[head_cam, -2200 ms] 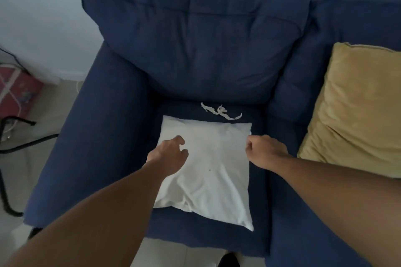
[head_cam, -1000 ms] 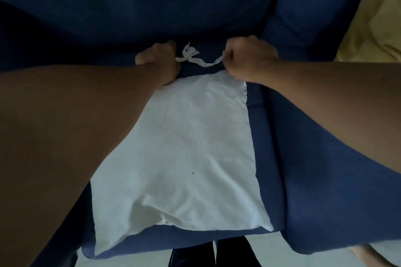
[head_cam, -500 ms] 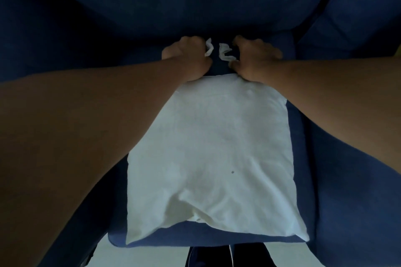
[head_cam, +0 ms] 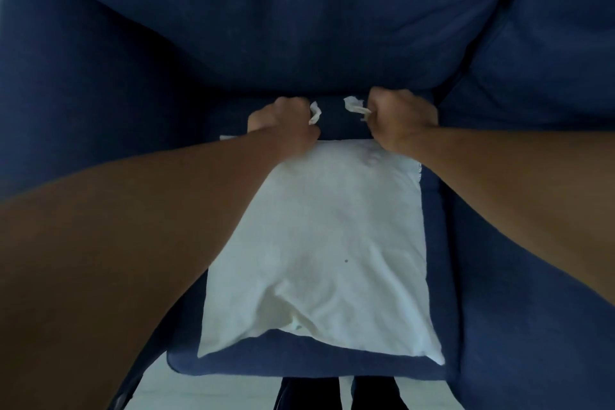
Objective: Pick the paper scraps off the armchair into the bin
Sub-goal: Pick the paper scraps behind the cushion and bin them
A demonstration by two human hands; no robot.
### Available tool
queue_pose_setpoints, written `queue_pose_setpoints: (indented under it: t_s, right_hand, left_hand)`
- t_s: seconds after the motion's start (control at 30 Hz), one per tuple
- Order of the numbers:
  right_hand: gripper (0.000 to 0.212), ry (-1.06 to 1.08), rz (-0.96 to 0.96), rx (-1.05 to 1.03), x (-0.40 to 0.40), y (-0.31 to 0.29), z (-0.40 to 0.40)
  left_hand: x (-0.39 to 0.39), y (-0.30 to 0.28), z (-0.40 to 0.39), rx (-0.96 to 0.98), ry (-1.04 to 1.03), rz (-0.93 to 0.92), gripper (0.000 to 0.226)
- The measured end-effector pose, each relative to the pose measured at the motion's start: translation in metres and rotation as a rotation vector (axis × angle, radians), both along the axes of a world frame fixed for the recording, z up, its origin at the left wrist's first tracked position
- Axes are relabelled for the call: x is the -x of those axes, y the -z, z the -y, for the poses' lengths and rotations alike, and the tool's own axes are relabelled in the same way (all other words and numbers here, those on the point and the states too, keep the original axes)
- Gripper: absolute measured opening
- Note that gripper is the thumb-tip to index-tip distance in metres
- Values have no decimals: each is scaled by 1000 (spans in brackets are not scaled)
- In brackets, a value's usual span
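The armchair [head_cam: 299, 27] is plain dark navy blue. On it the pillow [head_cam: 326, 243] is plain white with one small dark speck. The paper scraps [head_cam: 353, 104] look white, perhaps off-white in the dim light.

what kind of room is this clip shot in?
Probably a home living room. A dark blue upholstered armchair fills the view, with a white cushion on its seat and pale floor below. The left hand and right hand each hold a paper scrap.
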State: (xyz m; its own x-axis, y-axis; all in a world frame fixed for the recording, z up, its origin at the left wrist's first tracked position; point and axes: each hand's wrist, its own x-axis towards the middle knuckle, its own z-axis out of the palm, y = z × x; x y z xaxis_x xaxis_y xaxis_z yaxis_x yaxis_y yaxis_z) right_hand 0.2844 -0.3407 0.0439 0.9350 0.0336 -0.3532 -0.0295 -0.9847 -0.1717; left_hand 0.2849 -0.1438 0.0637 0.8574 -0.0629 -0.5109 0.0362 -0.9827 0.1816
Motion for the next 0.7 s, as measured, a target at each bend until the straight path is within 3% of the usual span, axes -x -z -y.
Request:
queue_pose_setpoints:
  t_s: [0.7]
  right_hand:
    - [13,-181,61,-37,67,-127,13]
  left_hand:
    - [109,-111,1,-87,-199,146,25]
